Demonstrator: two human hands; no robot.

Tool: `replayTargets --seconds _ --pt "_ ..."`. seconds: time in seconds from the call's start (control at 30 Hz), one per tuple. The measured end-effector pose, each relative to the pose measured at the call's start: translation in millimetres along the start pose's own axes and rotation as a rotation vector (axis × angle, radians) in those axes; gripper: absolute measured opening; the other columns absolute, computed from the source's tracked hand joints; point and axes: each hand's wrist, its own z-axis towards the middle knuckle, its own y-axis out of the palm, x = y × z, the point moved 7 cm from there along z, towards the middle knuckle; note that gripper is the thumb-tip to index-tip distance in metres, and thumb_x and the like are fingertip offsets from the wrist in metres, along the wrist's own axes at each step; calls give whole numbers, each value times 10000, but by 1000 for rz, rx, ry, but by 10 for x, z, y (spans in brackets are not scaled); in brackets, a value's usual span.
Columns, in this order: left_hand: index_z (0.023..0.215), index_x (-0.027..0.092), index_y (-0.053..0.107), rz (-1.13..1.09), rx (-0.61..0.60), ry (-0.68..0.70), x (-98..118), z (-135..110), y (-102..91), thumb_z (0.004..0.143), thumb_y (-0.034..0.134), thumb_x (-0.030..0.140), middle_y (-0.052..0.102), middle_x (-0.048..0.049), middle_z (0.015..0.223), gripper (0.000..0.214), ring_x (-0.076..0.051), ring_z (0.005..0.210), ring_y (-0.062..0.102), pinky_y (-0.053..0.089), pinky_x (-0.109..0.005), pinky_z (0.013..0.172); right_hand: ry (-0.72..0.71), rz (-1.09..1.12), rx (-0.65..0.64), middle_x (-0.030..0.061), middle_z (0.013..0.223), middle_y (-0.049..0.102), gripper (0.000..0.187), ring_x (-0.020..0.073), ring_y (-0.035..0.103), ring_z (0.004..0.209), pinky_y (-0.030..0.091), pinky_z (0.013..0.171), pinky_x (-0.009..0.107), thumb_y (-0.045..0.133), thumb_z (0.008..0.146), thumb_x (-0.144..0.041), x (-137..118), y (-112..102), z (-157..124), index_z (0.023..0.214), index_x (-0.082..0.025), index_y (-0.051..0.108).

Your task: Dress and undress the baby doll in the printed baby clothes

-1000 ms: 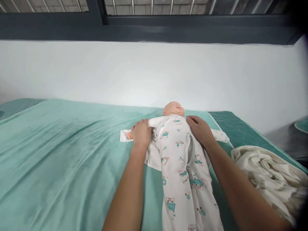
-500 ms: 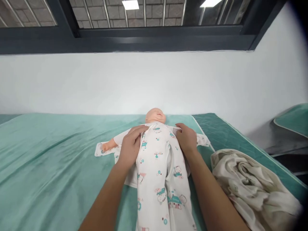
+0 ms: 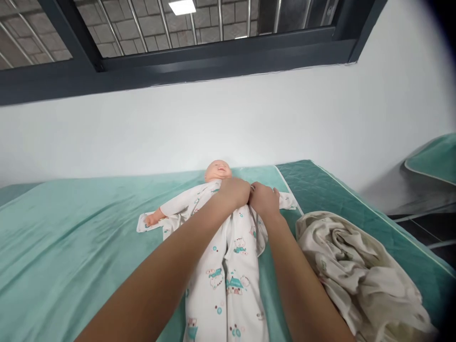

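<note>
A baby doll (image 3: pixel 218 170) lies on its back, head toward the wall, with printed white baby clothes (image 3: pixel 242 247) over its body and down past its legs. My left hand (image 3: pixel 235 191) reaches across the doll's chest to its right side in view, closed at the cloth, its fingertips mostly hidden. Right beside it, my right hand (image 3: pixel 264 199) is closed on the clothes' edge near the doll's arm. A bit of white cloth shows between the two hands. At left, the doll's bare hand (image 3: pixel 154 218) rests on a spread printed sleeve (image 3: pixel 142 227).
A green sheet (image 3: pixel 89 247) covers the bed, with a darker green quilted strip (image 3: pixel 313 190) at right. On it lies a crumpled cream cloth (image 3: pixel 359 270). Behind stand a white wall (image 3: pixel 178 128) and a dark-framed barred window (image 3: pixel 199 64).
My left hand has moved from the doll's left side in view across its chest to meet my right hand. The view has tilted and shifted slightly.
</note>
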Motion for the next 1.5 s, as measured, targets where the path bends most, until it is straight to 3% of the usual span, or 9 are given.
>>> replayTargets --seconds 0.17,0.4,0.47,0.6,0.7,0.87,1.0,1.2,1.5 --pt "1176 148 677 73 -22 -8 205 172 97 881 508 147 668 -183 1253 341 -322 1197 584 463 -451 967 -15 8 6 113 1052 731 278 261 641 1093 281 1079 462 430 905 -168 33 -45 -18 1078 -210 642" --pt "1100 179 701 144 -82 -42 11 154 -66 806 587 164 704 -162 1178 316 -316 1098 648 531 -416 878 124 146 114 98 1049 741 339 245 657 1086 337 1045 421 371 940 -229 177 -118 31 1169 -232 621" --pt "1089 190 702 150 -89 -21 7 156 -52 791 603 170 706 -157 1175 315 -323 1110 644 534 -425 883 131 147 83 103 1066 738 336 248 659 1083 358 1027 416 372 938 -243 172 -96 40 1173 -226 612" --pt "1026 207 719 126 -134 84 111 271 137 771 624 187 730 -136 1129 273 -312 1053 675 533 -429 901 114 98 -30 138 1126 717 349 291 634 1132 340 1048 477 341 963 -296 143 3 35 1122 -190 634" --pt "1023 208 716 111 -154 141 133 388 270 752 648 199 745 -130 1076 279 -296 964 704 544 -412 872 137 73 -38 180 1202 679 378 345 586 1200 327 1045 546 324 968 -295 156 26 21 1118 -150 638" --pt "1084 178 689 157 -105 202 112 435 297 760 643 188 729 -160 1119 328 -337 1014 690 530 -464 892 166 86 -25 204 1207 667 381 360 574 1213 346 1018 571 323 971 -291 152 -3 1 1105 -139 646" --pt "1091 181 682 195 -81 205 103 368 212 765 640 164 734 -154 1103 329 -319 1020 690 520 -437 907 177 146 2 188 1121 700 405 334 630 1120 388 976 515 296 990 -328 167 -50 12 1070 -151 652" --pt "1121 131 662 228 -35 160 -29 195 -59 766 616 144 713 -187 1122 358 -323 1018 681 524 -418 868 211 308 74 141 1076 708 384 265 655 979 430 785 350 308 991 -360 292 -52 41 1082 -202 646" --pt "1091 124 644 230 -5 45 -386 -129 -455 772 566 114 712 -178 1069 329 -308 892 699 534 -398 744 239 687 241 127 974 711 314 246 619 890 424 742 318 425 875 -374 590 72 161 877 -174 667"
